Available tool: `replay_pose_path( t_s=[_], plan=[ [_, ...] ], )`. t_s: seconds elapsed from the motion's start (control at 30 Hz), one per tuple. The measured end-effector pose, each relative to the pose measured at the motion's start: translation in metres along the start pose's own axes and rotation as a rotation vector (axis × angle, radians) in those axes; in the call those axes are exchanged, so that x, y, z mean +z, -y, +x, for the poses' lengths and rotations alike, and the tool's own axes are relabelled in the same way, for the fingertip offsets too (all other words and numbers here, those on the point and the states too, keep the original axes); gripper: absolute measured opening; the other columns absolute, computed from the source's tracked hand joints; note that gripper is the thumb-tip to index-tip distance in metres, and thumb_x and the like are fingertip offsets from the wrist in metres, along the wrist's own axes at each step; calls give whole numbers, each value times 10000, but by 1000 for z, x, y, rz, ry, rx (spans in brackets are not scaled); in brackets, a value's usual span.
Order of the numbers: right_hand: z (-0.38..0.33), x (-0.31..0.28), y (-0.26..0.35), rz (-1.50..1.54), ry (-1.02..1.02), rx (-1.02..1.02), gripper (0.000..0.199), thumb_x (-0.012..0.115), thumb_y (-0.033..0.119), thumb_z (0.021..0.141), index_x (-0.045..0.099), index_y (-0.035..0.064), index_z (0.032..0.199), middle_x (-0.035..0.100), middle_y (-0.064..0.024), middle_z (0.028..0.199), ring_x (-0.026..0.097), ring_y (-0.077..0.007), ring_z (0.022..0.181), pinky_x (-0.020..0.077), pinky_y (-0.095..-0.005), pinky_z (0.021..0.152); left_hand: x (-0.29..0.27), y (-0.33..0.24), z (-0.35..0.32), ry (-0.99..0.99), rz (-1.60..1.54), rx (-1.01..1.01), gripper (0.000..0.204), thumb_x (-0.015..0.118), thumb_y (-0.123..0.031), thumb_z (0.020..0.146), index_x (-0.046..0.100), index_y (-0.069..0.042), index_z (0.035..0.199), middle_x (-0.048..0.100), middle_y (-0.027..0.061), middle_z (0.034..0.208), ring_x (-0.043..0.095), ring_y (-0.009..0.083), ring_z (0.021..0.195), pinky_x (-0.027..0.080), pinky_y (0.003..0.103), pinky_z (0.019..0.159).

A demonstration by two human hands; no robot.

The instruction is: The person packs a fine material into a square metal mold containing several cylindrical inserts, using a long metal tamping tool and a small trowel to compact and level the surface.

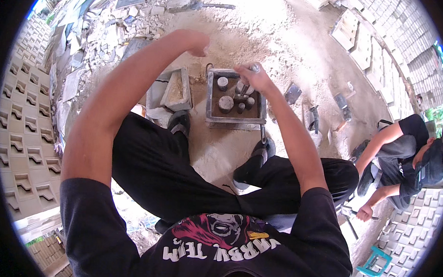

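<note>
A square metal mould (pixel 236 121) stands on the ground between my feet, filled with brownish material. Several round pegs of different widths, such as a wide grey one (pixel 226 104), rise out of it. My right hand (pixel 255 78) is closed above the mould's far right part, around an upright metal tool (pixel 241 97) whose lower end reaches down among the pegs. Its exact kind is hard to make out. My left hand (pixel 197 43) hangs in the air beyond the mould's far left corner, bent down at the wrist, its fingers blurred.
Left of the mould lies a grey trough (pixel 186 86) with a block inside. Stone rubble (pixel 147 26) covers the far left. Patterned blocks (pixel 24 126) are stacked at the left. A co-worker (pixel 401 149) sits at the right, near a teal plastic stool (pixel 375 262).
</note>
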State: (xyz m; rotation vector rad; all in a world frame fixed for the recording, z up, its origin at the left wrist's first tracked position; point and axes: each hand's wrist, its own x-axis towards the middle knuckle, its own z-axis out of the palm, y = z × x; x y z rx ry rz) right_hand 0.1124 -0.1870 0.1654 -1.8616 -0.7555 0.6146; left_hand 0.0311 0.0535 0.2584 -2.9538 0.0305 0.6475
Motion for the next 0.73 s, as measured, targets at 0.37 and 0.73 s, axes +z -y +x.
replay_pose_path(
  t_s=[0.37,0.73],
  plan=[
    [-10,-30,39,138,158,-72,504,595,352,949,452,123,523,414,11,484,331,-108,429,293,-284,467,8,-15,-1,119,10,-48,412,598,-414,874,654,-59,1077,657,196,1094,622,371,1010,498,457,877],
    [-2,-61,25,248,185,-82,480,649,526,870,623,83,688,462,5,495,448,-127,457,412,-322,510,3,-33,10,5,-55,11,453,611,-459,870,690,-40,1020,677,190,1074,642,359,997,496,451,886]
  ],
)
